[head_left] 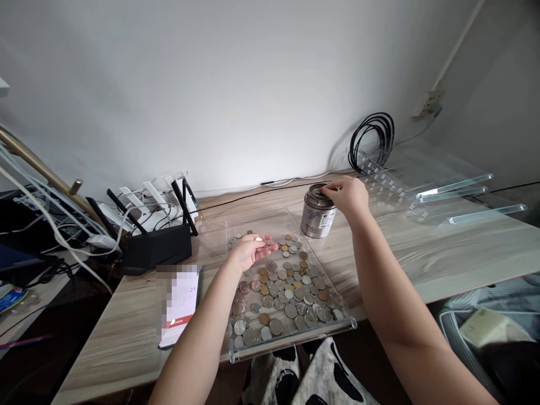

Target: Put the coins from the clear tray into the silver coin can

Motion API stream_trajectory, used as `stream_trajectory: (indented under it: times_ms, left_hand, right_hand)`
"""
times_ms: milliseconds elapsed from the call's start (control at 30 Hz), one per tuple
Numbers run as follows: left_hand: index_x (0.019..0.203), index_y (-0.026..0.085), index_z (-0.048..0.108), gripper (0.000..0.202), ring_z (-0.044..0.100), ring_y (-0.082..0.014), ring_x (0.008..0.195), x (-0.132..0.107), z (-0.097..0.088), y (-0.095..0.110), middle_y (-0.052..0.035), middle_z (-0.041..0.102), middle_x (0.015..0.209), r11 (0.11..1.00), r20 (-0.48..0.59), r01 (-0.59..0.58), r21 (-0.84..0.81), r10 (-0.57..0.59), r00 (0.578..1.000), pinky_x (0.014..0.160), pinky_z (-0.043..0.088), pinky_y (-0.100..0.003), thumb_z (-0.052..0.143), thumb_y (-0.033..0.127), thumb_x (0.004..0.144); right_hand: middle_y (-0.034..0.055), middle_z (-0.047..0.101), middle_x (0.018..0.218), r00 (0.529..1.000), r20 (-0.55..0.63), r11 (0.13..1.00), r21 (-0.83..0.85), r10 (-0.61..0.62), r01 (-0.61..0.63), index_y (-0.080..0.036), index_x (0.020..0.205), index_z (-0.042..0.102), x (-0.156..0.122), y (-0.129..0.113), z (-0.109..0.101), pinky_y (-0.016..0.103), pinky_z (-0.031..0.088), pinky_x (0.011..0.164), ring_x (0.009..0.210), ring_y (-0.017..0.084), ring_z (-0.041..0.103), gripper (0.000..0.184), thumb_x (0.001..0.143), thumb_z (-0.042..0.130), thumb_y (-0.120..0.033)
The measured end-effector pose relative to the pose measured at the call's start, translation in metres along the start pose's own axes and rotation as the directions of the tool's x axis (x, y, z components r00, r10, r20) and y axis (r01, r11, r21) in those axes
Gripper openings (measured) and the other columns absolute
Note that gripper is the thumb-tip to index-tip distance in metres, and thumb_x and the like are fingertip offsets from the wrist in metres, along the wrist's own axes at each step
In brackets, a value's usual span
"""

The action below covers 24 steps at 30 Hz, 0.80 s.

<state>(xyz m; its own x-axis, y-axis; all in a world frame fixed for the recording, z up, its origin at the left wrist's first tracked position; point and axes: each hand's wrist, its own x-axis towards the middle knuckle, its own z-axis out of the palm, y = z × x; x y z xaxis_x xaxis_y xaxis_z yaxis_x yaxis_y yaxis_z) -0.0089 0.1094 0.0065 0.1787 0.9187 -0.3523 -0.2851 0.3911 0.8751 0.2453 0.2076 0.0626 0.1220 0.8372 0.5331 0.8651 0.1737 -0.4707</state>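
A clear acrylic tray (pixel 291 341) lies on the wooden desk in front of me, covered with several silver and brass coins (pixel 284 295). My left hand (pixel 250 251) hovers palm up over the tray's far left part, fingers curled around a few coins. My right hand (pixel 348 195) reaches to the top of a small metal tin (pixel 317 216) standing just beyond the tray's far right corner; its fingers pinch together at the tin's opening, and what they hold is too small to make out.
A phone (pixel 179 306) lies face up left of the tray. A black router (pixel 154 247) with antennas and tangled cables sits at the far left. Clear acrylic shelves (pixel 439 188) and a coiled black cable (pixel 373 135) are at the far right by the wall.
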Motion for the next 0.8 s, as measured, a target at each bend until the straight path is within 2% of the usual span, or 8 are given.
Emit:
stream_trajectory:
  times_ms: [133, 267, 333, 367, 467, 533, 667, 800]
  left_hand:
    - [0.084, 0.006, 0.057, 0.017, 0.065, -0.0146, 0.067, 0.0, -0.001, 0.0, -0.0139, 0.066, 0.076, 0.999, 0.032, 0.028, -0.021, -0.027, 0.999, 0.052, 0.051, -0.016, 0.043, 0.001, 0.076]
    - [0.085, 0.005, 0.058, 0.021, 0.064, -0.0165, 0.077, 0.002, -0.003, 0.001, -0.0151, 0.066, 0.081, 0.991, 0.066, 0.07, -0.113, -0.063, 0.996, 0.065, 0.052, -0.022, 0.038, 0.008, 0.08]
    - [0.086, 0.005, 0.058, 0.023, 0.064, -0.0178, 0.08, 0.003, -0.005, 0.0, -0.0154, 0.065, 0.083, 0.982, 0.093, 0.06, -0.177, -0.044, 0.995, 0.071, 0.052, -0.026, 0.036, 0.01, 0.08]
    - [0.086, 0.005, 0.058, 0.023, 0.064, -0.0179, 0.079, 0.004, -0.006, 0.0, -0.0151, 0.065, 0.082, 0.977, 0.102, 0.051, -0.205, -0.03, 0.994, 0.071, 0.052, -0.027, 0.036, 0.01, 0.08]
    - [0.079, 0.006, 0.058, 0.024, 0.064, -0.016, 0.068, 0.009, -0.01, -0.002, -0.0126, 0.065, 0.074, 0.964, 0.104, 0.031, -0.266, -0.003, 0.995, 0.064, 0.053, -0.026, 0.034, 0.009, 0.081]
    - [0.073, 0.008, 0.057, 0.025, 0.063, -0.0144, 0.06, 0.011, -0.011, -0.003, -0.0098, 0.064, 0.067, 0.958, 0.1, 0.039, -0.284, -0.011, 0.995, 0.058, 0.053, -0.025, 0.033, 0.007, 0.08]
    - [0.071, 0.009, 0.055, 0.021, 0.064, -0.0147, 0.062, 0.008, -0.009, -0.002, -0.0092, 0.064, 0.066, 0.967, 0.107, 0.047, -0.249, -0.021, 0.994, 0.063, 0.053, -0.027, 0.037, 0.007, 0.081]
    - [0.083, 0.007, 0.054, 0.012, 0.064, -0.0185, 0.077, -0.001, -0.002, 0.0, -0.016, 0.065, 0.082, 0.995, 0.096, 0.013, -0.096, -0.003, 0.995, 0.062, 0.052, -0.023, 0.042, 0.008, 0.081]
  right_hand:
    - [0.006, 0.063, 0.076, 0.988, 0.148, 0.998, 0.06, -0.043, 0.035, -0.017, 0.074, 0.07, 0.005, -0.002, 0.001, 0.027, 0.04, 0.063, 0.071, 0.018, 0.054, 0.026, 0.065, 0.056, -0.038]
    - [0.0103, 0.059, 0.089, 0.984, -0.114, 0.984, 0.095, -0.138, 0.149, -0.016, 0.091, 0.067, -0.019, -0.027, -0.008, 0.031, 0.039, 0.073, 0.084, 0.021, 0.052, 0.032, 0.074, 0.049, -0.036]
    - [0.0094, 0.059, 0.088, 0.951, -0.018, 0.926, 0.224, -0.308, 0.304, -0.016, 0.093, 0.065, -0.041, -0.048, -0.008, 0.029, 0.04, 0.07, 0.079, 0.018, 0.052, 0.029, 0.077, 0.047, -0.033]
    - [0.0079, 0.059, 0.086, 0.888, 0.126, 0.867, 0.313, -0.442, 0.387, -0.018, 0.092, 0.065, -0.052, -0.058, -0.005, 0.027, 0.04, 0.066, 0.074, 0.016, 0.052, 0.027, 0.077, 0.048, -0.032]
    - [0.0043, 0.06, 0.081, 0.58, 0.429, 0.719, 0.468, -0.693, 0.513, -0.021, 0.084, 0.067, -0.08, -0.084, 0.011, 0.025, 0.037, 0.06, 0.068, 0.014, 0.052, 0.019, 0.075, 0.051, -0.027]
    - [0.0045, 0.06, 0.077, 0.518, 0.489, 0.71, 0.427, -0.702, 0.559, -0.02, 0.074, 0.067, -0.09, -0.093, 0.024, 0.026, 0.035, 0.059, 0.067, 0.015, 0.051, 0.016, 0.074, 0.051, -0.022]
    - [0.005, 0.061, 0.077, 0.578, 0.474, 0.746, 0.379, -0.664, 0.548, -0.02, 0.073, 0.066, -0.086, -0.092, 0.029, 0.025, 0.033, 0.055, 0.064, 0.015, 0.051, 0.02, 0.077, 0.047, -0.022]
    - [0.006, 0.063, 0.086, 0.897, 0.12, 0.885, 0.263, -0.426, 0.385, -0.02, 0.086, 0.065, -0.053, -0.064, 0.003, 0.026, 0.038, 0.066, 0.076, 0.016, 0.053, 0.023, 0.08, 0.044, -0.027]
